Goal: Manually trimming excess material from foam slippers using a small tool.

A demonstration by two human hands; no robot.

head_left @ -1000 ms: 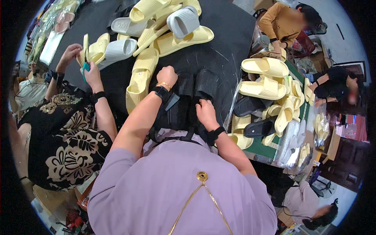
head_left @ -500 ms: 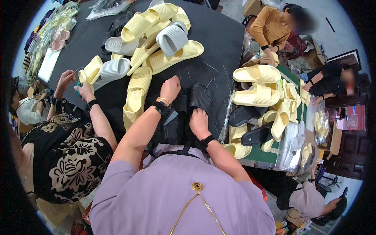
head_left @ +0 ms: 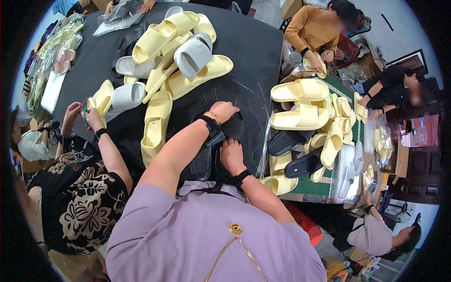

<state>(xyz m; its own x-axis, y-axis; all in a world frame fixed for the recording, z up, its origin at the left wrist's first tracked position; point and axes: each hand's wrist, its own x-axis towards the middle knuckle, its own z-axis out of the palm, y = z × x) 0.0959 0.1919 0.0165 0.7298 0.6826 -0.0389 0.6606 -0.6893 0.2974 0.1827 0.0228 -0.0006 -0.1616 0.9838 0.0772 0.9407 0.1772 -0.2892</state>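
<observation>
Both hands on black slippers at the near edge of a dark round desk.

Desk (head_left: pixel 253 51) has a black top, crowded workroom around it. Left hand (head_left: pixel 223 111) lies curled on a black slipper (head_left: pixel 233 128); right hand (head_left: pixel 232 155) presses down just beside it on another black slipper (head_left: pixel 203 162), fingers bent; exact grip cannot be told. Beyond the black slippers: a heap of yellow slippers (head_left: pixel 162 80) with a white slipper (head_left: pixel 193 55) on top. Right of them: more yellow slippers (head_left: pixel 300 90) on a green mat (head_left: pixel 307 185). Left of them: a neighbouring person's hand (head_left: pixel 93 119). Clear plastic bags (head_left: pixel 264 141) lie beside the right hand.
</observation>
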